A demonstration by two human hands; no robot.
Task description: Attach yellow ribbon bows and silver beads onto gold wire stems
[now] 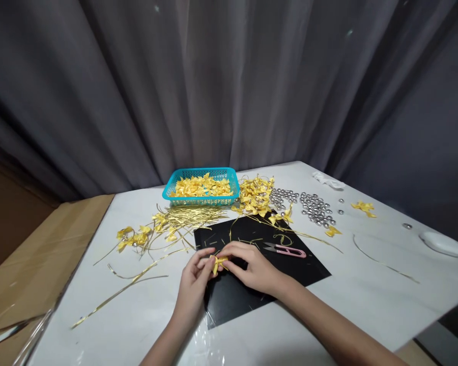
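Observation:
My left hand (194, 277) and my right hand (252, 267) meet over a black mat (290, 269), both pinching a small yellow ribbon bow (218, 262) between their fingertips. Pink thread snips (286, 250) lie on the mat just right of my right hand. Thin gold wire ties (191, 216) are spread behind my hands. A teal basket (168, 190) of yellow bows stands at the back, with a loose pile of yellow bows (255, 195) beside it.
Several silver beads (315, 208) lie to the right of the bow pile. A white dish (442, 245) sits near the table's right edge. Loose gold strips (114, 295) trail at the left. Brown cardboard (30, 259) lies beside the white table (366, 295). Grey curtain behind.

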